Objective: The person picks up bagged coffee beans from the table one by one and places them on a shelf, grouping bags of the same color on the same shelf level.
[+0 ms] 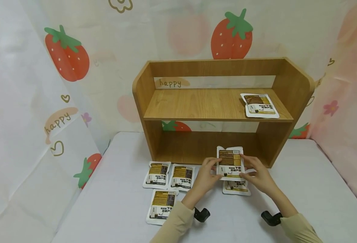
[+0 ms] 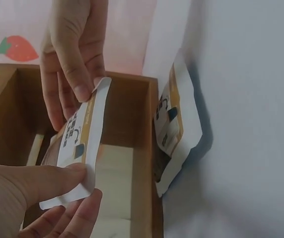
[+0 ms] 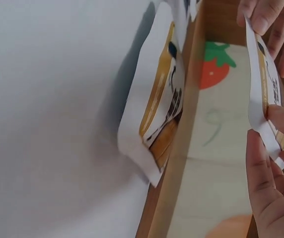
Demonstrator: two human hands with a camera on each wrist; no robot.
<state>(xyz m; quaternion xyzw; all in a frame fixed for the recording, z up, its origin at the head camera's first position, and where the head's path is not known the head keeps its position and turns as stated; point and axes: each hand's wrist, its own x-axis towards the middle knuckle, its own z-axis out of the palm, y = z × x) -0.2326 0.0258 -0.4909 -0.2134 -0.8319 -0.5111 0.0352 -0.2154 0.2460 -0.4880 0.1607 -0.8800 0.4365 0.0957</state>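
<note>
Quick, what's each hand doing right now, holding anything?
Left hand: pinching the left edge of the raised packet.
Right hand: pinching the same packet's right edge.

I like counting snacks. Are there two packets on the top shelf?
No, only one packet lies on the top shelf, near its right end.
</note>
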